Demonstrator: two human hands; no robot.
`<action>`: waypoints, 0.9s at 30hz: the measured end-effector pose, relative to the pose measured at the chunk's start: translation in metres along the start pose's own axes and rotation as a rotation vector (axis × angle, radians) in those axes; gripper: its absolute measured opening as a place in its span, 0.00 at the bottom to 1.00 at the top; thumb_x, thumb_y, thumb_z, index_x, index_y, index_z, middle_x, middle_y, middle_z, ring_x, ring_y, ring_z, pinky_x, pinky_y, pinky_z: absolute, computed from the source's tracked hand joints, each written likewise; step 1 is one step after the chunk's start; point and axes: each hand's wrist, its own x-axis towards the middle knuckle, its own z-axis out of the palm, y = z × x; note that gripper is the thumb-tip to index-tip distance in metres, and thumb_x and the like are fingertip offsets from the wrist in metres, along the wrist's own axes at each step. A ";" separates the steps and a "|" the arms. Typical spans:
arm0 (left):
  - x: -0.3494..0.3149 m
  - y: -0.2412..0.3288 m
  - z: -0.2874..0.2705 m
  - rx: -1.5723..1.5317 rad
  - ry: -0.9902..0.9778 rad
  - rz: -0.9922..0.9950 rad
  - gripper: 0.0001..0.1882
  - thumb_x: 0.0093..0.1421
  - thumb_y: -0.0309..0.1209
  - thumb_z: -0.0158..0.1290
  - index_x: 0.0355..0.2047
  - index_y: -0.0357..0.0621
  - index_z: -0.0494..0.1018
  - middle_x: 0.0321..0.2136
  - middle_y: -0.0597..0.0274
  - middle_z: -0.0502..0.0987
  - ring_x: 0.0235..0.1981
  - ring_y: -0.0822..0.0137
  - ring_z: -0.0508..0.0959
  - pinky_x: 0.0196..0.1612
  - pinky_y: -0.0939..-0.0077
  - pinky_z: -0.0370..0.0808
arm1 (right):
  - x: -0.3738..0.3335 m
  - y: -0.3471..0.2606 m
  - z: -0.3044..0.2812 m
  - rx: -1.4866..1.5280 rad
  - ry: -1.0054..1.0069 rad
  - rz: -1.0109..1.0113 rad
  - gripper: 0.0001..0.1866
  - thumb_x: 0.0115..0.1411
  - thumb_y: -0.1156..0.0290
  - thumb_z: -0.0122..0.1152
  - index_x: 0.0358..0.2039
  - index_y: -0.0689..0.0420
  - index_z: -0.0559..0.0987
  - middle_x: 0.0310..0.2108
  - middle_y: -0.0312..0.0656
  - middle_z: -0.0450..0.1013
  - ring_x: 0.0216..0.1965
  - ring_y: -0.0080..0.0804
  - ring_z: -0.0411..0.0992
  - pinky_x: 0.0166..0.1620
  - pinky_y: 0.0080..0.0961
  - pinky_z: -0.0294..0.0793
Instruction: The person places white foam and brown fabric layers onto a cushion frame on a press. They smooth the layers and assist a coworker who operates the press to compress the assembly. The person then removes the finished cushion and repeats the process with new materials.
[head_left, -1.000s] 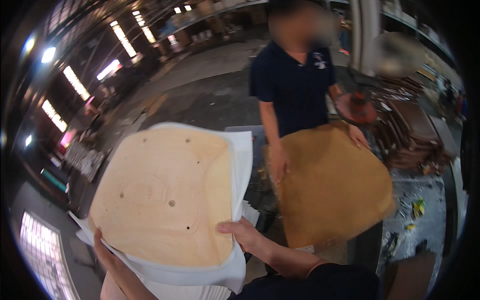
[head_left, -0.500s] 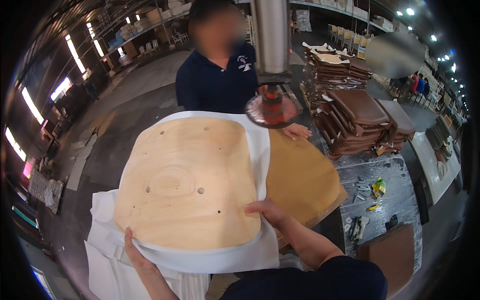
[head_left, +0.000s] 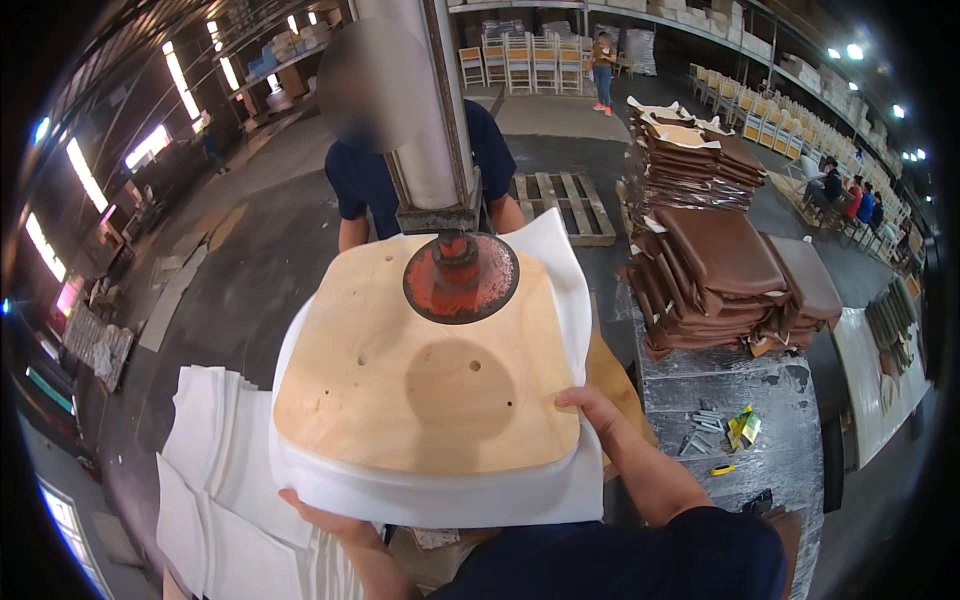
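Observation:
A pale plywood seat board with several drilled holes lies on a white foam sheet that sticks out around it. My left hand grips the foam at the near left edge, its fingers hidden underneath. At the right edge my right hand holds board and foam together, thumb on top of the wood. Over the far part of the board hangs a round red-and-black press disc on a metal cylinder, casting a shadow. Whether the disc touches the wood I cannot tell.
Across from me stands a person in a dark shirt, partly behind the cylinder. White foam sheets are piled at left. On the right, brown padded seats are stacked beyond a wrapped tabletop with metal strips and a yellow cutter.
The board and foam have moved right and slightly away, under the disc, covering more of the tan sheet. My left hand has shifted from the board's edge to the foam below it.

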 end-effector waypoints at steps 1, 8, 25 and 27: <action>0.000 -0.009 -0.004 -0.045 -0.007 -0.029 0.45 0.82 0.66 0.31 0.81 0.41 0.57 0.79 0.47 0.62 0.78 0.44 0.63 0.79 0.45 0.63 | 0.003 -0.002 -0.006 0.027 -0.025 0.013 0.36 0.61 0.67 0.71 0.69 0.67 0.76 0.56 0.52 0.84 0.53 0.43 0.86 0.61 0.38 0.85; 0.004 -0.037 -0.011 -0.134 -0.022 -0.202 0.44 0.82 0.64 0.31 0.81 0.42 0.57 0.79 0.47 0.63 0.77 0.44 0.65 0.77 0.45 0.65 | 0.021 -0.021 -0.036 0.214 -0.143 0.141 0.39 0.59 0.64 0.69 0.70 0.67 0.74 0.58 0.57 0.83 0.54 0.47 0.86 0.63 0.42 0.85; -0.028 -0.035 -0.040 0.062 0.067 -0.297 0.41 0.82 0.61 0.36 0.81 0.42 0.59 0.76 0.46 0.68 0.72 0.46 0.71 0.73 0.48 0.72 | -0.024 0.022 -0.103 -0.187 0.165 0.252 0.33 0.71 0.58 0.74 0.73 0.53 0.74 0.61 0.42 0.80 0.60 0.38 0.80 0.65 0.43 0.79; -0.029 -0.039 -0.041 0.059 0.071 -0.315 0.41 0.82 0.61 0.37 0.80 0.42 0.59 0.75 0.46 0.68 0.72 0.46 0.72 0.73 0.48 0.72 | -0.022 0.025 -0.110 -0.242 0.234 0.099 0.34 0.72 0.59 0.73 0.73 0.54 0.73 0.61 0.41 0.79 0.61 0.37 0.79 0.66 0.42 0.78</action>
